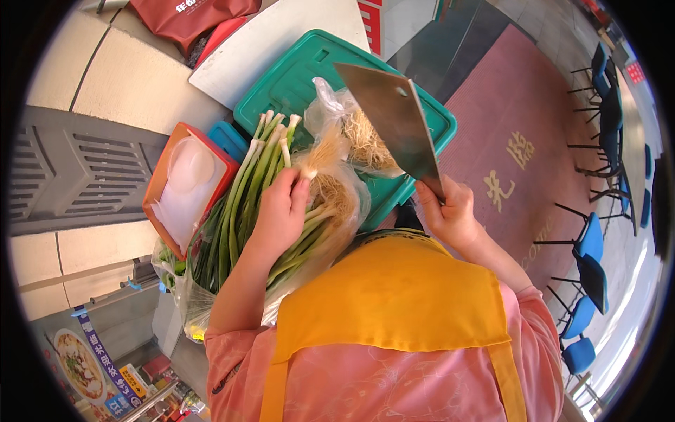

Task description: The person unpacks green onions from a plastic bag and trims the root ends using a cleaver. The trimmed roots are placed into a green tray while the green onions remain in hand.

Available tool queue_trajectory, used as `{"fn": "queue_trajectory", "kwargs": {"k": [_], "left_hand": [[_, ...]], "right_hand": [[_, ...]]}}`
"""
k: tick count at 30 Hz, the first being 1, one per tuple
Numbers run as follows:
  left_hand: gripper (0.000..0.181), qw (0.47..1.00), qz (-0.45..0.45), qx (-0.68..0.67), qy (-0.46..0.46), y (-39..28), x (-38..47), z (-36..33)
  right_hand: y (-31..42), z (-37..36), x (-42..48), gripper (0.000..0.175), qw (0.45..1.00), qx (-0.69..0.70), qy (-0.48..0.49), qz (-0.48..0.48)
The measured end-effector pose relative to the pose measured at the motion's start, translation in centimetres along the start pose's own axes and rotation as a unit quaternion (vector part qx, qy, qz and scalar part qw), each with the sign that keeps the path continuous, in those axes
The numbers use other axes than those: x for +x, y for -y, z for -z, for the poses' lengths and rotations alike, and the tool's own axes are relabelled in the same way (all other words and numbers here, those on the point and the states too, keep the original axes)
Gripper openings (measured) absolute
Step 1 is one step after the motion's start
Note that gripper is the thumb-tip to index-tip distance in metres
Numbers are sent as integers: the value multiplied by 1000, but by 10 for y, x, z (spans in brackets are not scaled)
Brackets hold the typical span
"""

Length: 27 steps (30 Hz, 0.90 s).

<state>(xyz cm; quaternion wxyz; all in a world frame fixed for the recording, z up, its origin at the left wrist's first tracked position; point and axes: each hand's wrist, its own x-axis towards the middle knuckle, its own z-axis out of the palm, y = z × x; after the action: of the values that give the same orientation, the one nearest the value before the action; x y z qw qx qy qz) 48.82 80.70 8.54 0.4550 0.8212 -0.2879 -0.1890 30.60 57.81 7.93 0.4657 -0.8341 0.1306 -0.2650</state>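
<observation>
My right hand [448, 211] grips the handle end of a broad metal cleaver [393, 116], its blade raised over the green plastic lid [279, 68]. Between the thumb and fingers of my left hand [285, 203] is the white root end of a scallion [311, 171], its pale roots pointing up. Scallions with roots [329, 198] lie in a clear plastic bag beside that hand. Left of it rests a bundle of scallions [232, 221] whose white ends show no long roots. A clear bag of scallion roots [364, 140] sits on the lid, partly behind the blade.
An orange-red bin [227, 174] with white plastic inside stands at the left, by a blue container [229, 140]. Behind the lid is a white board [232, 79] with a dark red bag [195, 21]. A red mat [490, 158] and blue chairs [588, 235] are at the right.
</observation>
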Motion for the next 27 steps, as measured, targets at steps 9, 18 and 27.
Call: {"fn": "queue_trajectory", "kwargs": {"k": [9,18,27], "left_hand": [[6,986,2,12,168,1,56,-57],[15,968,-172,143,113,-4,52,-68],[18,995,-48,-77,52,-35,38,-60]], "right_hand": [[3,-4,8,24,987,-82,20,138],[-6,-10,11,15,984,-107,-6,144],[-59,-6,9,13,984,-137,116,-6]]}}
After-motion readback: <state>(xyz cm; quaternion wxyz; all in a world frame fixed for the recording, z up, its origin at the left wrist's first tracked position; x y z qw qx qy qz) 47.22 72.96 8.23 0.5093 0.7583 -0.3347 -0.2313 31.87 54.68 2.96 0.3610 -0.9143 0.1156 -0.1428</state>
